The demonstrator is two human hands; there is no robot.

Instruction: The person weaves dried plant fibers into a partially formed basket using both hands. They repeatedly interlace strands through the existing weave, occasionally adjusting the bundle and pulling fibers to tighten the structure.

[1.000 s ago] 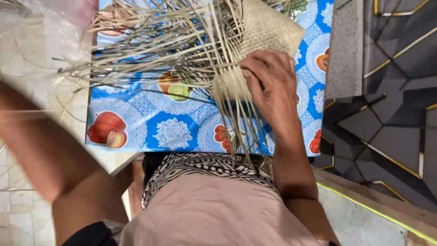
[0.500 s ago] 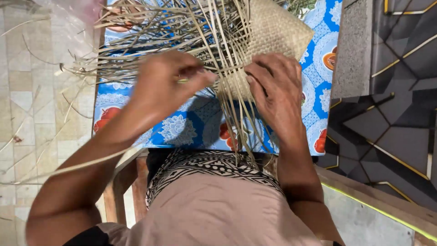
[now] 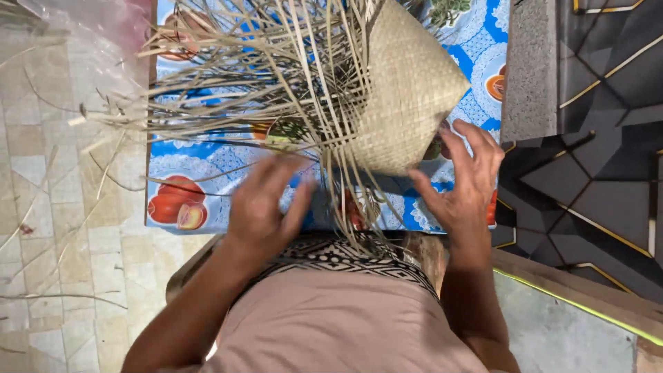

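Observation:
A half-woven straw basket (image 3: 407, 90) lies on a table with a blue fruit-patterned cloth (image 3: 207, 173). Many loose pale strips (image 3: 276, 76) stick out of its woven part to the left and toward me. My right hand (image 3: 463, 183) is spread with fingers apart at the basket's lower right edge, fingertips touching or almost touching the weave. Fingers extended and slightly blurred, my left hand (image 3: 266, 204) hovers just below the loose strips and holds nothing.
Loose strips (image 3: 62, 228) lie scattered on the pale tiled floor at the left. A grey stone ledge (image 3: 528, 69) and dark patterned flooring (image 3: 601, 138) are on the right. My lap in a pinkish garment (image 3: 331, 324) fills the bottom.
Both hands have come off the weave and opened. The left hand dropped down from the strips, the right hand slid to the basket's lower right edge, and the basket now shows more of its woven face.

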